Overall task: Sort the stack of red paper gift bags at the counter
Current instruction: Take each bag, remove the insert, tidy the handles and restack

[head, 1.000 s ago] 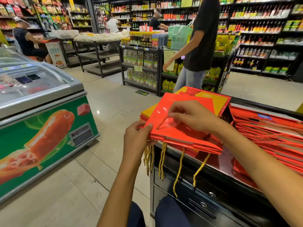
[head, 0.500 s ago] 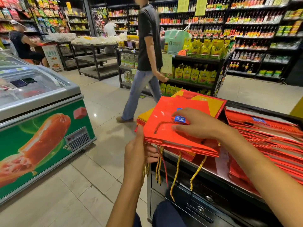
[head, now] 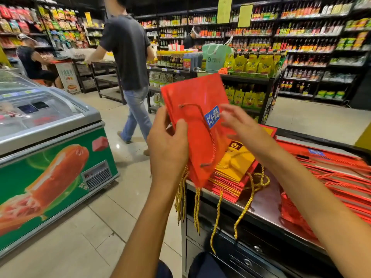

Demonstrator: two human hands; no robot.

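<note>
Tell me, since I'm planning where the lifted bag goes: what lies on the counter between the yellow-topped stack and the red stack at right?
In the head view, bare shiny counter separates the yellow-topped stack from the red stack; only gold cord handles trail across it.

One head-worn wide-angle view, facing forward and down.
It looks from the person's head over both forearms, close to the counter point(head: 261, 214) edge at lower right, with the freezer point(head: 50, 157) at left and store shelves point(head: 301, 37) far ahead; edges curve from lens distortion.

Glossy red paper bag point(head: 200, 137), shiny metal counter point(head: 261, 209)
</note>
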